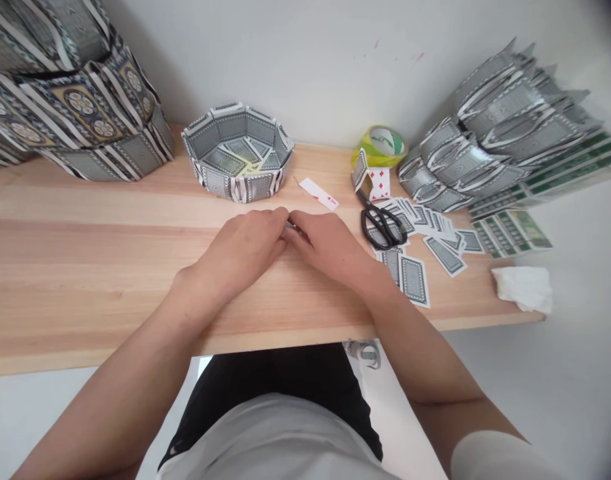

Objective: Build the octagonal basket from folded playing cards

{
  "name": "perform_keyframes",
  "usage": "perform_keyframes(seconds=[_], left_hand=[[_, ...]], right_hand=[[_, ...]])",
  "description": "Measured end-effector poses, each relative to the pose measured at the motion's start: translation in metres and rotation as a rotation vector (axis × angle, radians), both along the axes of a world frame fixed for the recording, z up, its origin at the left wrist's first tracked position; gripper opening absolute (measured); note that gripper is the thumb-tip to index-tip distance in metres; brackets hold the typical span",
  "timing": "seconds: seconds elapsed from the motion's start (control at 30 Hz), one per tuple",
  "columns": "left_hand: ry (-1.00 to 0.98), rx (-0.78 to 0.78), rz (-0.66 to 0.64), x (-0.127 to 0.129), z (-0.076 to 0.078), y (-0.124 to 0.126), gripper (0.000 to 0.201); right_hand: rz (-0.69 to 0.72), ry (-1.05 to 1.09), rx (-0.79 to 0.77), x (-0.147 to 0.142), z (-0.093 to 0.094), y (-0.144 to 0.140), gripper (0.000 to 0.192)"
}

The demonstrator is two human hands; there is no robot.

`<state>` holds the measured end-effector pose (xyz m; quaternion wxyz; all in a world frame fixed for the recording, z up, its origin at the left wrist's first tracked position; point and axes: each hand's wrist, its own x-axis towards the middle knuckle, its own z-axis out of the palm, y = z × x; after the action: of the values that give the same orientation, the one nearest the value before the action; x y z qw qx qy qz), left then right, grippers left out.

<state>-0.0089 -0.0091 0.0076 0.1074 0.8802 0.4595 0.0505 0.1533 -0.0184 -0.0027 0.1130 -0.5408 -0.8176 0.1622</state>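
Observation:
My left hand (252,241) and my right hand (326,241) meet over the middle of the wooden table, fingertips together. Both are closed on a playing card (289,225), of which only a small grey-blue bit shows between the fingers; the rest is hidden. Just beyond my right hand lies a cut strip of card (319,194) with red marks. Black-handled scissors (382,223) rest to the right on loose playing cards (414,280). Beside them stands a folded card piece (379,181) with red diamonds.
A ring-shaped basket of folded cards (240,188) stands at the back, with cards inside. Yellow-green tape (380,147) is near the wall. Tall card constructions stand at left (85,107) and right (510,113). Crumpled white tissue (524,287) lies at the right edge.

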Motion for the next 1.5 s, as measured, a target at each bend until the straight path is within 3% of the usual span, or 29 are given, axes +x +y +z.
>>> perform_keyframes(seconds=[0.53,0.7,0.9,1.07,1.23,1.5], left_hand=[[0.032,0.037,-0.13,-0.007,-0.003,-0.013,0.008],[0.038,0.014,-0.097,-0.005,-0.004,-0.007,0.007],[-0.028,-0.003,-0.017,0.0,-0.002,0.002,0.005],[-0.227,0.01,0.062,0.002,-0.005,0.01,0.006],[-0.416,0.05,0.054,0.002,-0.008,0.014,0.009],[-0.579,-0.037,0.092,0.004,-0.005,0.012,0.018]], right_hand=[[0.023,-0.18,-0.11,0.001,0.016,-0.014,0.027],[0.004,-0.183,-0.107,0.0,0.012,-0.009,0.027],[-0.037,-0.083,0.001,-0.002,0.001,-0.002,0.026],[-0.077,0.112,0.131,0.002,-0.005,0.004,0.026],[-0.097,0.291,0.226,0.004,-0.009,0.009,0.027],[-0.084,0.348,0.385,0.004,-0.017,0.01,0.041]])
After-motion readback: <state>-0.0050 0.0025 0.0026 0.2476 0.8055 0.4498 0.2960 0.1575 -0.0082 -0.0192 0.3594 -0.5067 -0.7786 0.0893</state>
